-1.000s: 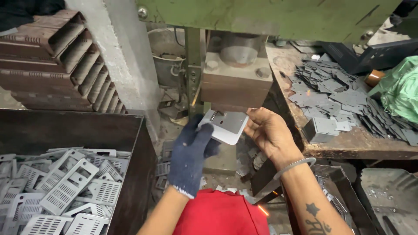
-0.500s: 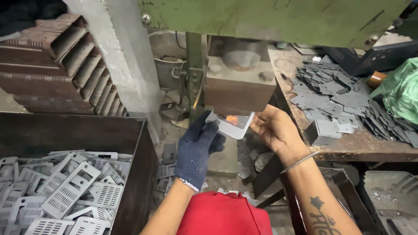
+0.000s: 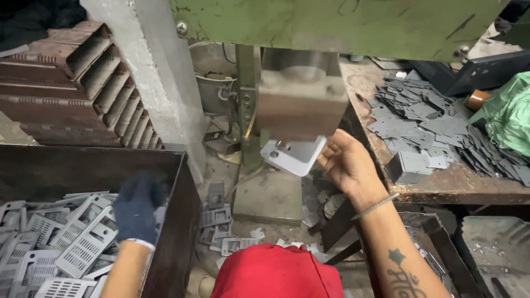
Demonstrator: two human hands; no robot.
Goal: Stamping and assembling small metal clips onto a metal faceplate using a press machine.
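My right hand (image 3: 346, 163), bare, grips a bent grey metal plate (image 3: 292, 155) by its right edge and holds it just under the block of the press (image 3: 301, 102). My left hand (image 3: 137, 207), in a dark blue glove, hovers over the perforated grey metal pieces (image 3: 61, 245) in the dark bin (image 3: 175, 209) at the left. It is blurred, and I cannot tell whether it holds a piece.
A worn bench (image 3: 441, 190) on the right carries a heap of flat grey metal blanks (image 3: 425, 118) and a green bag (image 3: 505, 118). Stacked brown metal channels (image 3: 77, 88) sit at the upper left. Scrap pieces (image 3: 223, 221) lie on the floor below the green press frame (image 3: 331, 22).
My left hand has let go of the bent plate and swung left and down over the bin. My right hand still holds the plate below the press block.
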